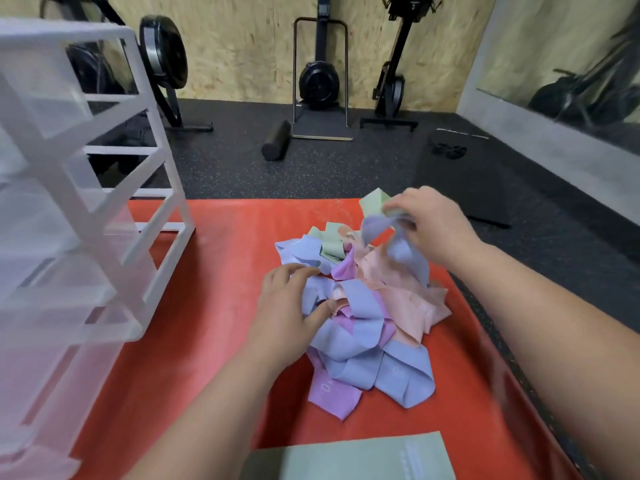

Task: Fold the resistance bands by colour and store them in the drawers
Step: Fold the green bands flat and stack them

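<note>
A tangled pile of resistance bands (367, 320) in blue, pink, peach and green lies on a red mat (207, 341). My right hand (429, 223) is raised over the pile's far side and grips a blue band (401, 244) together with a green band (374, 200), lifting them. My left hand (291, 306) presses down on the pile's left side, its fingers spread on blue bands. A flat green band (349, 459) lies at the mat's near edge. The translucent white drawer unit (76, 209) stands at the left, with several drawers pulled out.
Dark rubber gym floor (346, 168) surrounds the mat. Rowing machines (318, 77) and a black foam roller (276, 144) stand along the wooden back wall. A black mat (460, 188) lies at the right, with a mirror (571, 71) on the right wall.
</note>
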